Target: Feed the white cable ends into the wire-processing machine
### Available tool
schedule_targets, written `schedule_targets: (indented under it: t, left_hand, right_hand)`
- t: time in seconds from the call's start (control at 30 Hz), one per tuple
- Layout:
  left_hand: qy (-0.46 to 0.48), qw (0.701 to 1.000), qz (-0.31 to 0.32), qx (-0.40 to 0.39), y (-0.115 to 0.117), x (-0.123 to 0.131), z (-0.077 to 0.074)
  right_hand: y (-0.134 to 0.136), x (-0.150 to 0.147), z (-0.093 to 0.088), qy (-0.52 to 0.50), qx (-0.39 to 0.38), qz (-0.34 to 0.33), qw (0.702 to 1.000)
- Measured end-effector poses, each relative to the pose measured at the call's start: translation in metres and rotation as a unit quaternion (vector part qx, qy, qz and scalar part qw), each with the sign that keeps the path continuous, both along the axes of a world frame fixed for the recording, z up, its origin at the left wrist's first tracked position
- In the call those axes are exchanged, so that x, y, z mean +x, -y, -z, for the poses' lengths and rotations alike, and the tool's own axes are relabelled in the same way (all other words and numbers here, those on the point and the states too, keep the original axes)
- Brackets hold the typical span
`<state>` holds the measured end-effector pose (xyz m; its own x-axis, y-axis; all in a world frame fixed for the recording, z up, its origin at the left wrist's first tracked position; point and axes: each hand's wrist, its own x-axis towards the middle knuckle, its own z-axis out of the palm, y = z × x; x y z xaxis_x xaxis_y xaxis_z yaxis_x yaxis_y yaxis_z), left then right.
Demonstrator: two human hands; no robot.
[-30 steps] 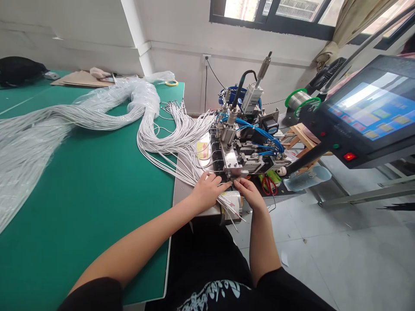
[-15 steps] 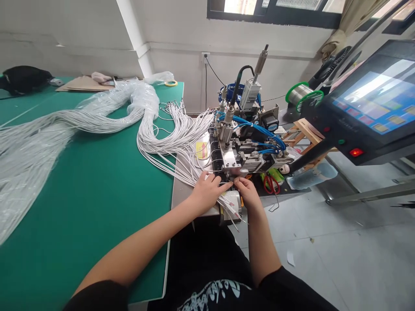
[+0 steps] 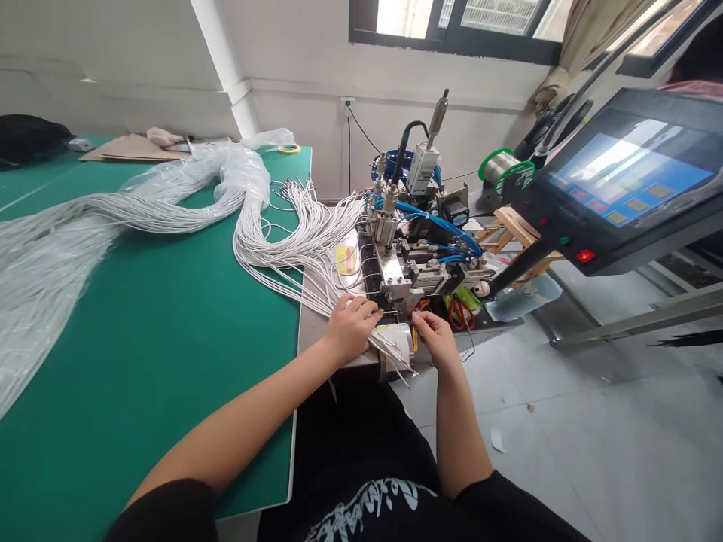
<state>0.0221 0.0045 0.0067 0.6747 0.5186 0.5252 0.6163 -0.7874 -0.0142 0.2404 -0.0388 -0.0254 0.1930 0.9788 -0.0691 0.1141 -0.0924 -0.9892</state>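
My left hand (image 3: 353, 330) lies curled over a bunch of thin white cables (image 3: 389, 348), at the front of a benchtop machine (image 3: 395, 263). The cables' free ends stick out past the hand, over a rounded metal part (image 3: 402, 342). To the right, my right hand (image 3: 434, 335) is closed in a pinch beside the machine's front corner. What is between its fingertips is too small to make out. More white cables (image 3: 288, 252) run from the table to the machine's left side.
A green-topped table (image 3: 226, 324) carries cables wrapped in clear plastic (image 3: 245, 169). At right, a control screen (image 3: 633, 169) hangs on an arm. Behind it sits a wire spool (image 3: 505, 167). Red-handled scissors (image 3: 462, 312) lie right of my right hand, near a clear plastic bin (image 3: 525, 297).
My right hand has moved slightly away from my left, opening a gap between them. The left hand's outstretched finger has drawn back. The whole view has shifted a little.
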Motion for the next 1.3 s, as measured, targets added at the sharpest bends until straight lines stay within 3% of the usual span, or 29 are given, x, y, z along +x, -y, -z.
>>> schedule_targets:
  t: [0.2, 0.43, 0.53, 0.87, 1.07, 1.3]
  left_hand:
    - [0.017, 1.0, -0.018, -0.015, 0.004, -0.001, 0.0]
    - [0.001, 0.994, -0.092, -0.05, 0.005, 0.0, 0.003]
    - [0.007, 0.996, -0.077, -0.046, 0.005, 0.0, 0.002]
    - [0.04, 0.998, -0.037, -0.019, 0.004, -0.002, 0.0]
    - [0.043, 0.999, -0.024, -0.006, 0.004, -0.003, -0.001]
    - [0.091, 0.994, -0.029, 0.055, 0.003, -0.001, -0.005]
  right_hand:
    - [0.025, 0.013, -0.025, 0.106, 0.0, -0.016, 0.994]
    - [0.051, 0.001, -0.059, 0.168, 0.003, -0.066, 0.984]
    - [0.055, -0.006, -0.064, 0.187, 0.018, -0.097, 0.977]
    - [0.039, -0.03, -0.065, 0.227, 0.076, -0.142, 0.96]
    - [0.014, -0.028, -0.06, 0.144, 0.087, -0.039, 0.985]
    - [-0.011, -0.028, -0.04, 0.011, 0.079, 0.021, 0.997]
